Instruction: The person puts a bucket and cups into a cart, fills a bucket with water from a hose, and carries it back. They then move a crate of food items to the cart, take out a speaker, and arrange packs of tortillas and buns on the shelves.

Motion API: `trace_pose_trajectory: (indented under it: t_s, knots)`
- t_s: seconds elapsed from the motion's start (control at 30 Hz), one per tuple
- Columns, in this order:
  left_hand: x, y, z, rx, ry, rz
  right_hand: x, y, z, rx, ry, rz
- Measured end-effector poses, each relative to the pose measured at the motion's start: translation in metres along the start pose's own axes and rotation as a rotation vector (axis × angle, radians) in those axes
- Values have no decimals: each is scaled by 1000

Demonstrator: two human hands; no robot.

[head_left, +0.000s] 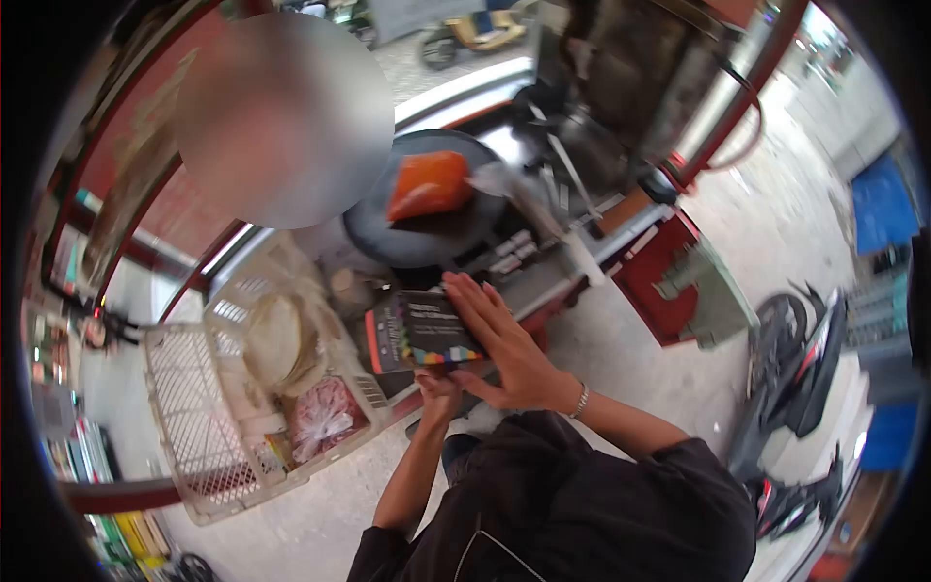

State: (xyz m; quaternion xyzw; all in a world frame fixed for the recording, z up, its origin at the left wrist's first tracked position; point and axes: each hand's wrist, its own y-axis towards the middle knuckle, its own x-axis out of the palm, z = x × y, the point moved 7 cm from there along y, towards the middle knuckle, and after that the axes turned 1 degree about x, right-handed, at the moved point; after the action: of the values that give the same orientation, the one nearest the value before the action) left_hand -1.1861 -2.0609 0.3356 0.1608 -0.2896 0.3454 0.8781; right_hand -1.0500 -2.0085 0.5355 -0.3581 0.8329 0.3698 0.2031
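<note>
A small black box (427,330) with a bright multicoloured stripe and a red side edge is held in front of me, above the edge of a stall counter. My right hand (509,349), with a bracelet at the wrist, lies flat with its fingers stretched along the box's right side and top. My left hand (438,393) grips the box from underneath at its lower edge. Both arms come from my black shirt at the bottom of the view.
A white plastic lattice basket (184,407) with bagged goods stands to the left. Behind the box sits a round dark pan (388,228) bearing an orange-red packet (429,184). Another person stands at upper left. A parked motorbike (805,369) is at right.
</note>
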Motion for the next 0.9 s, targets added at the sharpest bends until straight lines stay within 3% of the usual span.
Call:
trace_pose_trajectory:
  t_s: [0.03,0.1,0.13,0.23,0.27,0.3,0.33,0.37,0.4,0.43,0.5,0.53,0.6,0.63,0.7,0.73,0.77,0.8,0.83,0.9]
  knots:
    - [19,-10,5,-41,0,-37,-9,-13,5,41,-20,32]
    - [72,-38,29,-71,446,-302,-20,-43,21,129,35,74]
    - [69,-47,17,-28,411,-237,-31,-66,30,164,29,209]
    - [64,-76,-23,-121,344,-259,-41,-136,60,337,134,268]
    - [47,-85,-54,-272,326,-298,-47,-159,63,341,117,278]
    - [53,-96,-66,-275,312,-311,-42,-183,75,484,214,162]
    - [54,-114,-87,-455,314,-297,-30,-210,86,627,318,47]
    - [51,-132,-106,-639,321,-281,-21,-235,97,635,314,58]
    - [45,-141,-130,-523,375,-402,-12,-269,123,771,301,141]
    - [30,-159,-152,-538,363,-398,-7,-309,152,913,286,215]
    - [-14,-197,-185,-524,736,-377,17,-394,229,1211,204,200]
    - [-55,-222,-208,-596,790,-349,21,-418,259,1217,203,200]
    - [-98,-275,-222,-761,844,-254,40,-477,318,1579,651,237]
    - [-153,-305,-250,-802,952,-246,36,-485,345,1584,640,223]
    - [-232,-364,-282,-964,1149,-251,25,-496,413,1672,241,69]
    - [-261,-389,-293,-1069,1185,-193,32,-516,479,1618,-89,94]
    - [-299,-411,-313,-1100,1214,-290,35,-515,517,1613,-98,88]
    - [-352,-437,-349,-1043,1446,-517,36,-504,555,1582,-166,69]
    - [-355,-442,-340,-975,1325,-336,38,-490,592,1547,-227,50]
    - [-371,-470,-342,-1528,1231,393,40,-467,667,1519,-211,85]
